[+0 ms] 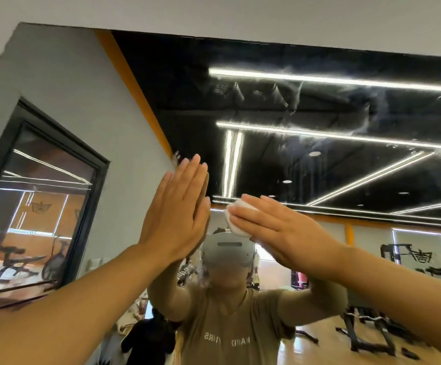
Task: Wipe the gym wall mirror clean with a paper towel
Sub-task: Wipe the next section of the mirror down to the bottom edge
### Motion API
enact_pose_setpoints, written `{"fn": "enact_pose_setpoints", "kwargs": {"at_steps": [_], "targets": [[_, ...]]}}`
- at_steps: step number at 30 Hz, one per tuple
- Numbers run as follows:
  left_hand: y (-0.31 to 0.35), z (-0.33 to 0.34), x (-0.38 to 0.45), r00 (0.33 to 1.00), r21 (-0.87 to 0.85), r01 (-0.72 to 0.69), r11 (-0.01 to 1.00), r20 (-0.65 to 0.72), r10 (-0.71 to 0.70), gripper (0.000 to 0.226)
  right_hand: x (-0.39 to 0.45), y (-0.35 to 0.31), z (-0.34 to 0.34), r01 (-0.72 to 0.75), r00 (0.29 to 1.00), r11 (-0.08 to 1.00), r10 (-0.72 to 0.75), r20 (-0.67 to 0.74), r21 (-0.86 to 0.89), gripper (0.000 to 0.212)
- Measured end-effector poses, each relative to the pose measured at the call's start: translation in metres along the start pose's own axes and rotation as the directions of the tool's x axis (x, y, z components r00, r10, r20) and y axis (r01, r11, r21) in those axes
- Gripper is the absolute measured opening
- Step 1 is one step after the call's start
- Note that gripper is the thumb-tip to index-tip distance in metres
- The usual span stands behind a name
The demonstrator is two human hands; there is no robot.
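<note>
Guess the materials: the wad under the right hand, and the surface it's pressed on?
Wad: soft white paper towel by the look, matte and crumpled into rounded folds under the straight fingers of the right hand. Could be thin cloth; the picture can't settle that.
Mirror: glass, glossy and reflective. It shows ceiling light strips and the person, with hazy smears across the upper part.

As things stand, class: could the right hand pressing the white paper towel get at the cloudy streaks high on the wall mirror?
Probably yes: the right hand with the white paper towel lies flat on the glass, with nothing between it and the cloudy streaks above.
</note>
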State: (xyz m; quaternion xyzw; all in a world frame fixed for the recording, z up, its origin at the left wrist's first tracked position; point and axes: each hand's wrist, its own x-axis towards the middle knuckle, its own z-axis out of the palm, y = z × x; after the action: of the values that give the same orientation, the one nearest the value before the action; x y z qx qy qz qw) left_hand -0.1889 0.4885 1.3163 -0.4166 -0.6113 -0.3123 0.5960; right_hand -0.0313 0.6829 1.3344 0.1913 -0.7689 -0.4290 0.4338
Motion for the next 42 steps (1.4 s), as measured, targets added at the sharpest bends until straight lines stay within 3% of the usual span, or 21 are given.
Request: {"fn": "enact_pose_setpoints", "kwargs": {"at_steps": [2, 5, 9, 11, 12, 14, 18, 21, 26, 31, 35, 39, 42], "targets": [[0.009, 0.007, -0.006, 1.0, -0.021, -0.003, 1.0, 0.031, 0.004, 0.064, 0.009, 0.012, -0.007, -0.069, 0.997, 0.998, 0.069, -0.029, -0.008, 0.068], [0.01, 0.02, -0.013, 1.0, 0.082, -0.011, 0.997, 0.025, 0.009, 0.062, 0.033, 0.042, -0.024, -0.306, 0.942, 0.951, 0.309, -0.127, 0.045, 0.053], [0.005, 0.028, -0.014, 1.0, 0.119, -0.023, 0.993, 0.008, 0.022, 0.062, 0.075, 0.107, -0.044, -0.665, 0.709, 0.738, 0.672, -0.214, 0.115, 0.053], [0.005, 0.03, -0.013, 1.0, 0.116, -0.029, 0.993, 0.002, 0.029, 0.062, 0.092, 0.127, -0.051, -0.781, 0.588, 0.613, 0.786, -0.191, 0.117, 0.057], [0.005, 0.031, -0.013, 1.0, 0.113, -0.03, 0.993, -0.004, 0.031, 0.063, 0.097, 0.128, -0.05, -0.804, 0.561, 0.586, 0.804, -0.196, 0.099, 0.059], [0.005, 0.033, -0.013, 0.999, 0.113, -0.029, 0.993, -0.015, 0.031, 0.064, 0.095, 0.115, -0.041, -0.783, 0.587, 0.615, 0.78, -0.217, 0.094, 0.057], [0.003, 0.033, -0.011, 0.998, 0.106, -0.048, 0.993, -0.027, 0.051, 0.062, 0.047, 0.045, -0.019, -0.62, 0.742, 0.761, 0.648, -0.172, 0.191, 0.056], [0.003, 0.033, -0.01, 0.998, 0.107, -0.053, 0.993, -0.035, 0.057, 0.062, -0.014, -0.021, -0.004, -0.475, 0.862, 0.875, 0.484, -0.149, 0.091, 0.054], [0.005, 0.03, -0.012, 0.998, 0.084, -0.05, 0.995, -0.02, 0.052, 0.064, -0.058, -0.052, -0.002, -0.433, 0.898, 0.901, 0.434, -0.071, 0.038, 0.055], [0.005, 0.028, -0.012, 0.999, 0.086, -0.051, 0.995, -0.001, 0.052, 0.067, -0.043, -0.02, -0.005, -0.524, 0.845, 0.849, 0.529, -0.082, 0.073, 0.059], [0.004, 0.027, -0.012, 0.998, 0.123, -0.056, 0.991, 0.002, 0.056, 0.065, -0.011, 0.039, -0.026, -0.693, 0.693, 0.706, 0.708, -0.135, 0.144, 0.059], [0.003, 0.028, -0.013, 0.998, 0.148, -0.062, 0.987, -0.01, 0.065, 0.063, 0.015, 0.113, -0.05, -0.76, 0.611, 0.632, 0.774, -0.169, 0.147, 0.053], [0.004, 0.028, -0.013, 0.997, 0.149, -0.066, 0.987, -0.03, 0.071, 0.062, 0.029, 0.156, -0.06, -0.839, 0.511, 0.531, 0.844, -0.166, 0.12, 0.054]]}}
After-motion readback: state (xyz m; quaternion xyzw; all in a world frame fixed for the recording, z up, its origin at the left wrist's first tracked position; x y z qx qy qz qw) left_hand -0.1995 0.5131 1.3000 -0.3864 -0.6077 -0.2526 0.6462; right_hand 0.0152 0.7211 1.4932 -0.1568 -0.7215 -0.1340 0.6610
